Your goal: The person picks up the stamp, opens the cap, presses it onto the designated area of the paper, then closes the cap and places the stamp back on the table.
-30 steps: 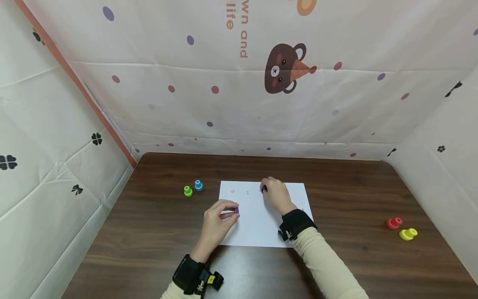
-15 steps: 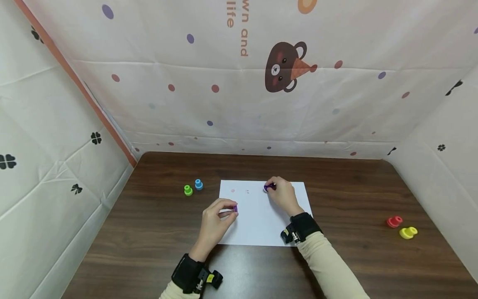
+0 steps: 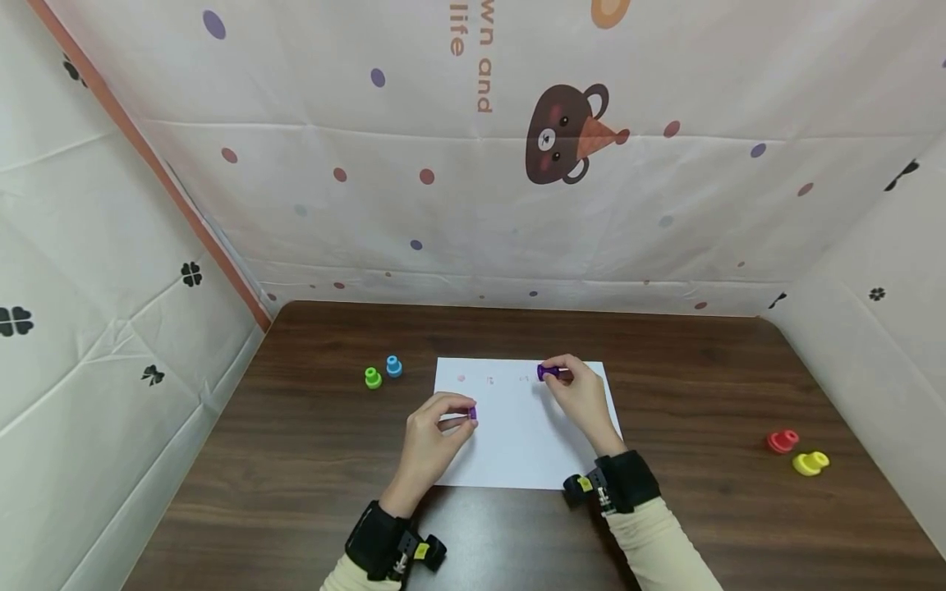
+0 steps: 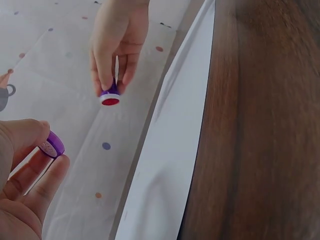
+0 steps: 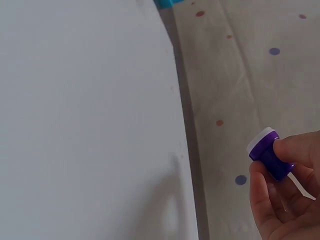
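My right hand point(image 3: 586, 404) pinches a purple stamp point(image 3: 547, 373) just above the upper right part of the white paper point(image 3: 510, 443). The left wrist view shows the stamp's white rim and red face point(image 4: 110, 101) pointing down, apart from the paper. With thumb and fingertips, my left hand point(image 3: 431, 439) holds the stamp's purple cap point(image 4: 52, 145) over the paper's left side. Small faint reddish marks point(image 3: 489, 380) run in a row along the paper's top; their shapes are too small to tell.
A green stamp point(image 3: 373, 378) and a blue stamp point(image 3: 394, 366) stand left of the paper on the brown wooden table point(image 3: 310, 460). Farther right are a red stamp point(image 3: 782, 442) and a yellow stamp point(image 3: 810, 464). Printed white cloth point(image 3: 473, 205) hangs behind and at both sides.
My right hand has lifted the stamp off the paper and drawn it right and toward me, tilting it. A new faint mark shows where it was. The left hand has barely moved.
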The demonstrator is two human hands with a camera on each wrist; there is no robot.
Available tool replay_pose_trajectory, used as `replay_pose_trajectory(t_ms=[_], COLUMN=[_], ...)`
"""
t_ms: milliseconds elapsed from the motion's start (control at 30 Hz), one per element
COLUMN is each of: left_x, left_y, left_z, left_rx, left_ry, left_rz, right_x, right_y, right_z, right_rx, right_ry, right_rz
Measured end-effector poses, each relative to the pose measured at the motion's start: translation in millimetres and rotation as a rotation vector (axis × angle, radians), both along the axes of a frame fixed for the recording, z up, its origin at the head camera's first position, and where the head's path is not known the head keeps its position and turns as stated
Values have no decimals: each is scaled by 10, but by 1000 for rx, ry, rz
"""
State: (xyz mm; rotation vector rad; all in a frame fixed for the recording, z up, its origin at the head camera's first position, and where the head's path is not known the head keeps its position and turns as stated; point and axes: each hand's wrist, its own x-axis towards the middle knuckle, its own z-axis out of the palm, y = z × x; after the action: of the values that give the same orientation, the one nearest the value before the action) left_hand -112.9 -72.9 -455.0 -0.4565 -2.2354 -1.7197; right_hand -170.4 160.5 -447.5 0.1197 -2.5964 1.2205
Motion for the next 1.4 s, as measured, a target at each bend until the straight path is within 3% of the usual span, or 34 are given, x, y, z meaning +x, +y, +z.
replay_pose_trajectory(t_ms=[200, 367, 500, 600, 733, 833, 1400], left_x=[4, 12, 64, 61, -3, -11, -7], left_y=[70, 143, 215, 266, 314, 339, 363], left_z=[23, 45, 188, 207, 80, 75, 99], left_rx=[7, 3, 6, 16, 16, 15, 37], left_ry=[-2, 5, -8, -20, 2, 23, -23], left_rz=[-7, -29, -35, -41, -69, -91, -100], right_x=[226, 404, 596, 684, 644, 615, 652], right_y=[-22, -85, -209, -293, -303, -310, -388], right_z=[18, 36, 237, 347, 180, 86, 93], right_rx=[-97, -218, -300, -327, -382, -418, -506], right_ry=[-27, -125, -219, -250, -243, -231, -215], right_rz=[-2, 13, 49, 75, 101, 117, 152])
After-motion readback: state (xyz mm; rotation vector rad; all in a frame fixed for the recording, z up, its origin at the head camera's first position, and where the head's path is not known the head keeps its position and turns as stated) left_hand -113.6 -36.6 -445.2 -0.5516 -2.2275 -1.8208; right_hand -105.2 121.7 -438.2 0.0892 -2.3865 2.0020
